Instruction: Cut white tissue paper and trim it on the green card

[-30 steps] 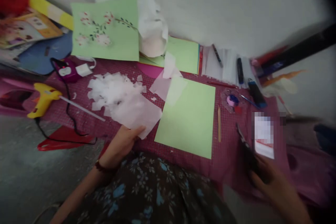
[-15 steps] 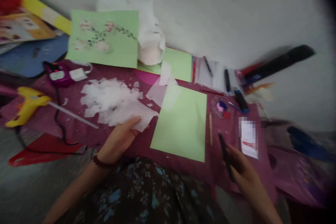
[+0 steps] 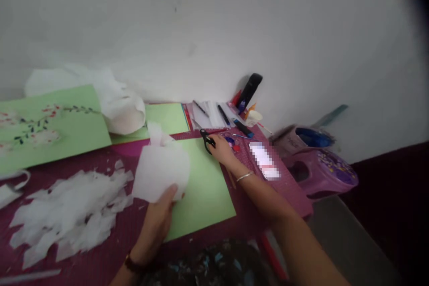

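Note:
My left hand pinches a piece of thin white paper, which it holds over a light green sheet. Black-handled scissors are in my right hand at the far right corner of that sheet. Their blades point away and to the left. The right fingers are partly hidden, but they close on the handles. Left of the sheet lies a heap of cut white paper pieces.
A green picture with flowers on a branch leans at the left by crumpled white paper. Pens lie on plastic sleeves at the back. A phone and a wooden stick lie right. Beyond the table edge stands a purple stool.
The view has swung right. My right hand has moved from beside the phone to the green sheet's far corner with the dark tool. My left hand has brought the white paper over the sheet.

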